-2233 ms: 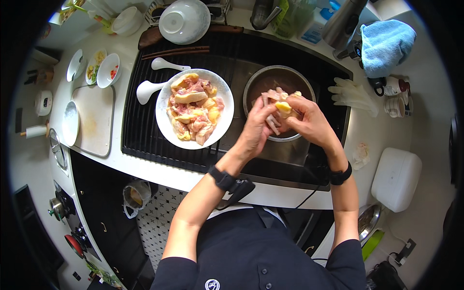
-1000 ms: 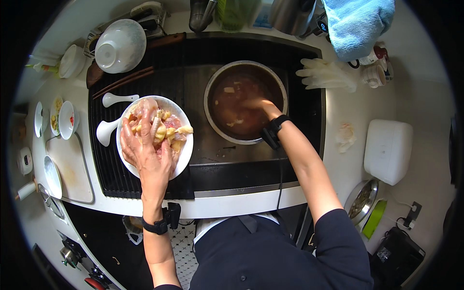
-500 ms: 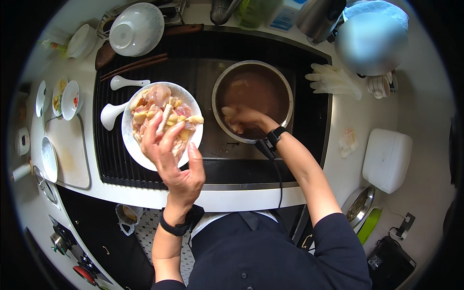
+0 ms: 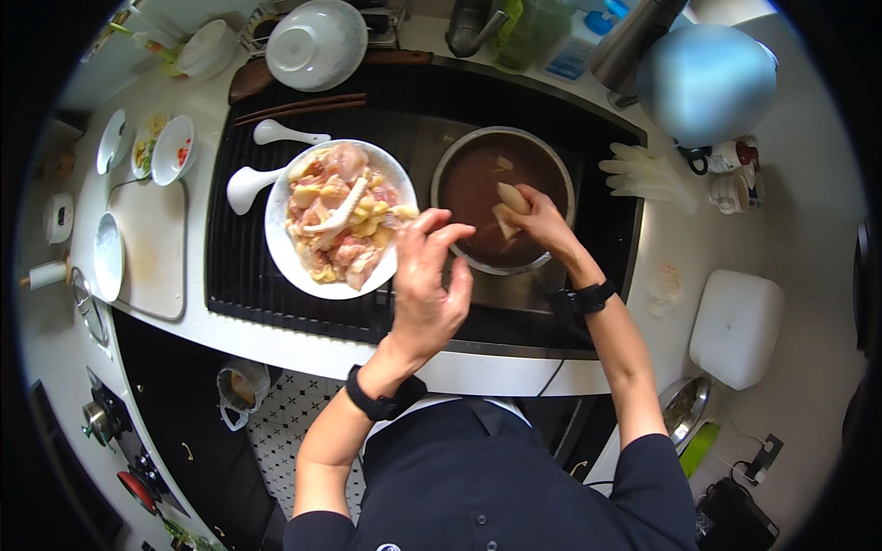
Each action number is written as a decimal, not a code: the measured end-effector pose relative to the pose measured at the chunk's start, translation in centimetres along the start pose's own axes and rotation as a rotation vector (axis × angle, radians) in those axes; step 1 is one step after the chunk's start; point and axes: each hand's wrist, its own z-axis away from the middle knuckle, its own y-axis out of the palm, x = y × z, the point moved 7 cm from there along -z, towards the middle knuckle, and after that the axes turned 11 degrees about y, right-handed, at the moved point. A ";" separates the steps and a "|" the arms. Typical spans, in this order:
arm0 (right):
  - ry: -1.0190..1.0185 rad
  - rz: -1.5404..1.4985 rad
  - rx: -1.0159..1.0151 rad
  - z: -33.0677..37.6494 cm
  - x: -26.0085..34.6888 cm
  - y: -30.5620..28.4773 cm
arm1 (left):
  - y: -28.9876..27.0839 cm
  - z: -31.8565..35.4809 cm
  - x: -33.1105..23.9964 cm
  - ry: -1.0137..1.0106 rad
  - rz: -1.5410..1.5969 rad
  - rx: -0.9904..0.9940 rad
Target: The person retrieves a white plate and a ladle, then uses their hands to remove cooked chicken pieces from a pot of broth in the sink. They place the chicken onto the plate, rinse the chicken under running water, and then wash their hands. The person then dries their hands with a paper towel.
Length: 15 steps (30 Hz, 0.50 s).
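I'm moving meat from the plate point(image 4: 285, 241) left of centre into the pot point(image 4: 459, 188) at centre. My right hand point(image 4: 531, 219) pinches a piece point(image 4: 511, 196) over the pot; my left hand point(image 4: 430, 286), between plate and pot, has its fingers loosely curled on a small bit, which I judge must go in next.

"What did the person wear?"
"A dark blue shirt with short sleeves and small buttons."
"Anything on the arms?"
"A black band sat on each wrist. Both hands were bare."

The plate point(image 4: 285, 253) of meat sits left of the pot point(image 4: 560, 165) on the stove point(image 4: 404, 119), 2 spoons point(image 4: 246, 184) at its left.
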 end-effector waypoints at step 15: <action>-0.392 -0.180 0.264 14.2 17.9 6.6 | 3.1 0.8 4.0 -0.437 0.545 0.078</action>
